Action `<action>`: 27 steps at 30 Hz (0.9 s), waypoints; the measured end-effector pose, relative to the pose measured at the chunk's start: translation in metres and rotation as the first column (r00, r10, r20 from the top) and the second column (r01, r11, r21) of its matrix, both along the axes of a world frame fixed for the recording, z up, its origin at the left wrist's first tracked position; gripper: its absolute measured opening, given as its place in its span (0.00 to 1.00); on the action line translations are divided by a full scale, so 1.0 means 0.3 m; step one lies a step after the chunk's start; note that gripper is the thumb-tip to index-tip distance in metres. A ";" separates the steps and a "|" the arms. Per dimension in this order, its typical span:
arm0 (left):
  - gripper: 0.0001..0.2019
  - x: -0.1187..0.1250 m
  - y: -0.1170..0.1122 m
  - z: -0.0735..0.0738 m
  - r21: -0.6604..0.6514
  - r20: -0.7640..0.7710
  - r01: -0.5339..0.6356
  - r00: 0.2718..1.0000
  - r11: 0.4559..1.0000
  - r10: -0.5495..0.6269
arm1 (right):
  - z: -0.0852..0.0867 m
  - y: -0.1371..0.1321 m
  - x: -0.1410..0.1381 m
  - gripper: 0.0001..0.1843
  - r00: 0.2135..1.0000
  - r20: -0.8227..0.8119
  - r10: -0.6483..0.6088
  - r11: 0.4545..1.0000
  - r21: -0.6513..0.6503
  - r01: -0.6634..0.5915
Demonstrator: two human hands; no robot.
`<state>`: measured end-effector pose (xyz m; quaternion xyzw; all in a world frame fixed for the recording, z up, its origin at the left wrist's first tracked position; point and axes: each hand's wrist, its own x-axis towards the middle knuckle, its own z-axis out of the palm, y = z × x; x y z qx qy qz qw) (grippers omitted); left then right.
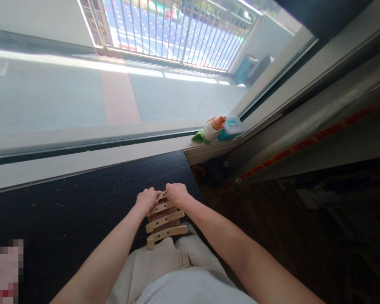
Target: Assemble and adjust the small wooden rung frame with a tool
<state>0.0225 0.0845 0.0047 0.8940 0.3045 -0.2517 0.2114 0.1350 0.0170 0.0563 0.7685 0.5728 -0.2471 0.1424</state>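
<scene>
- Wooden rack (pixel 166 223) lies at the near edge of the dark tabletop (pixel 66 202), its near end overhanging the person's lap (pixel 164 261); pale cross slats sit across a brown strip.
- Four slats nearest the person look set in place, evenly spaced; judging by the hands, only the far end is being handled.
- Left hand (pixel 148 199) has its fingers curled together over the far slat's left end.
- Right hand (pixel 176 193) grips the same far end, fingers bent down and close together.
- On the windowsill (pixel 129 152) beyond, well apart, stand an orange-capped bottle (pixel 213 126), a teal box (pixel 231 128) and a green cloth (pixel 198 137).
</scene>
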 end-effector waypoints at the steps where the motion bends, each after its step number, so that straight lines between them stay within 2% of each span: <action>1: 0.14 -0.001 0.000 -0.002 0.006 0.000 0.001 1.000 1.000 -0.001 | 0.007 0.001 -0.001 0.09 1.000 -0.003 0.025 1.000 0.000 -0.025; 5: 0.13 -0.002 -0.001 -0.019 0.030 0.007 0.015 1.000 0.999 -0.015 | 0.058 0.009 -0.013 0.08 0.988 0.000 0.154 0.984 0.092 -0.153; 8: 0.14 0.000 -0.002 -0.033 0.025 -0.002 0.007 1.000 1.000 -0.007 | 0.081 0.014 -0.022 0.09 0.975 -0.028 0.219 0.972 0.096 -0.216; 14: 0.14 0.003 0.000 -0.030 0.013 0.006 -0.005 1.000 1.000 0.005 | 0.046 0.015 -0.019 0.08 0.990 -0.063 0.130 0.989 0.079 -0.125; 20: 0.14 0.000 0.007 -0.018 -0.005 0.003 0.010 1.000 1.000 -0.010 | 0.035 0.001 0.048 0.12 0.998 -0.055 -0.017 1.000 0.012 0.018; 27: 0.14 -0.003 0.003 -0.025 0.000 0.026 -0.010 1.000 1.000 0.010 | 0.022 -0.001 0.044 0.11 0.995 -0.041 0.094 0.993 0.069 -0.091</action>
